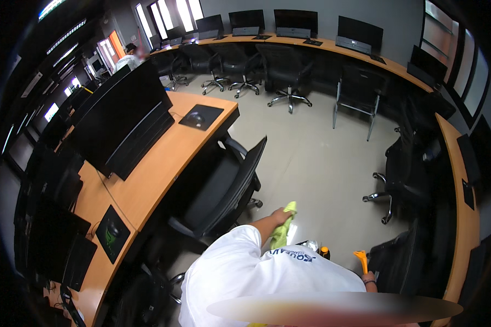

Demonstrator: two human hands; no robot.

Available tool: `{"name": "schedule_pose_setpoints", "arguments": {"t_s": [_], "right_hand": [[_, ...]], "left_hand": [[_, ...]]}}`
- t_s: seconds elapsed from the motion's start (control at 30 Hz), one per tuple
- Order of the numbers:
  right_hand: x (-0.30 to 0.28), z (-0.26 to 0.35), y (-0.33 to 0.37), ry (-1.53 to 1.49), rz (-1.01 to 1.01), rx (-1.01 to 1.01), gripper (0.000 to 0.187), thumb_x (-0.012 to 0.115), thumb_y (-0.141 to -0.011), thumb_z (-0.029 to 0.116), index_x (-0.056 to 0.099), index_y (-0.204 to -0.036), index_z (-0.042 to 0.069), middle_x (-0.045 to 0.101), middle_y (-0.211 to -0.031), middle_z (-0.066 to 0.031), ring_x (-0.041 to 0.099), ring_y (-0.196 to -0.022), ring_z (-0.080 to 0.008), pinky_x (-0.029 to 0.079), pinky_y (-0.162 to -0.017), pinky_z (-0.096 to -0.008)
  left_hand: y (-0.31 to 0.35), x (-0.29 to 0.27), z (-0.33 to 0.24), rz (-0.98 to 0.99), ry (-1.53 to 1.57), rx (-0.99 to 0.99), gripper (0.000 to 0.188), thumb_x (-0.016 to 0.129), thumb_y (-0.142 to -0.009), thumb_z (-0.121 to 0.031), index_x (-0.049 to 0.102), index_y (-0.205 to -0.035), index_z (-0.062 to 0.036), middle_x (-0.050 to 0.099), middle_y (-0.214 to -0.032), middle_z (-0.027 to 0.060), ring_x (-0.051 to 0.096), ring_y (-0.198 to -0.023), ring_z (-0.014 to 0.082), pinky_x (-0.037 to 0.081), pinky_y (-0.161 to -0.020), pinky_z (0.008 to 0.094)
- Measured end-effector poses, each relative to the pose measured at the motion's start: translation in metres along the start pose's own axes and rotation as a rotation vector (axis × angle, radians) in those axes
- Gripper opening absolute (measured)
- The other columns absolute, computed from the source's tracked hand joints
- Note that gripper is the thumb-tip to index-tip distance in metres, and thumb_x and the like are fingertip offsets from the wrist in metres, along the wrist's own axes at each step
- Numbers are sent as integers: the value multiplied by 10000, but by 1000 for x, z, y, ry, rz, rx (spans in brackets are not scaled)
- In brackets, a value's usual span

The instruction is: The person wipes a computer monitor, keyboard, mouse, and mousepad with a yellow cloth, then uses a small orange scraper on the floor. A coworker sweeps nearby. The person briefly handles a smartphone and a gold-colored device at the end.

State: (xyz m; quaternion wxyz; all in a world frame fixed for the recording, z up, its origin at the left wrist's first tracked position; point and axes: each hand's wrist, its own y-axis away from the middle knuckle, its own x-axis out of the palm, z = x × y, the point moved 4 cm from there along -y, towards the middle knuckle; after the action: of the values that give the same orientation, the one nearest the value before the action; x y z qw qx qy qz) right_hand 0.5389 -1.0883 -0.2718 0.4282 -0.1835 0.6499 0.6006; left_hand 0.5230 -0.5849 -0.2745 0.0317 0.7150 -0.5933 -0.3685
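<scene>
The left hand [281, 217] is up in front of the white-shirted chest, closed around a yellow-green cleaning cloth [282, 229] that bunches above the fist and trails down below it, sitting at about six o'clock in the view, just past the shirt's shoulder. Beside the cloth, a touch toward four o'clock, a white spray bottle [310, 245] with an orange-and-black cap [324, 252] peeks over the shirt; what carries it cannot be told. Over at five o'clock the right hand [368, 279] shows only at wrist and knuckles, a band on the wrist, with an orange trigger-shaped handle [361, 259] rising right above it; the fingers are hidden by the shirt, so whether they are closed on that handle cannot be told. At nine o'clock from the cloth stands a black office chair [223, 191], pushed near the curved wooden desk [147, 180]. On that desk sit a big black monitor [120, 111] with a keyboard leaning against it, a mouse on a black mousepad [201, 117] toward eleven o'clock, and a second mousepad [112, 233] with a green pattern at eight o'clock. More black chairs [286, 68] line the far desk at twelve o'clock, under a row of dark monitors [294, 20]. Another chair [403, 169] stands at two o'clock on the pale floor [316, 158]. Another person [126, 57] stands far off at eleven o'clock.
</scene>
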Motion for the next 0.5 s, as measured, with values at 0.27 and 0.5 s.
{"name": "schedule_pose_setpoints", "arguments": {"t_s": [0.27,0.5], "right_hand": [[-60,57,-158,50,1,55,230,497,-778,114,538,-976,6,592,-839,-196,613,-640,-294,493,-499,-373],[-163,175,-353,137,36,-65,232,487,-784,119,549,-971,-3,590,-816,-203,609,-602,-300,490,-479,-378]], "left_hand": [[-121,-26,-97,-119,-45,107,547,425,-825,-459,476,-1130,-8,539,-1064,234,514,-997,350,385,-869,388],[-161,-100,20,-228,-270,-447,428,466,-823,-400,583,-1042,-51,569,-1061,165,552,-972,293,417,-829,379]]}}
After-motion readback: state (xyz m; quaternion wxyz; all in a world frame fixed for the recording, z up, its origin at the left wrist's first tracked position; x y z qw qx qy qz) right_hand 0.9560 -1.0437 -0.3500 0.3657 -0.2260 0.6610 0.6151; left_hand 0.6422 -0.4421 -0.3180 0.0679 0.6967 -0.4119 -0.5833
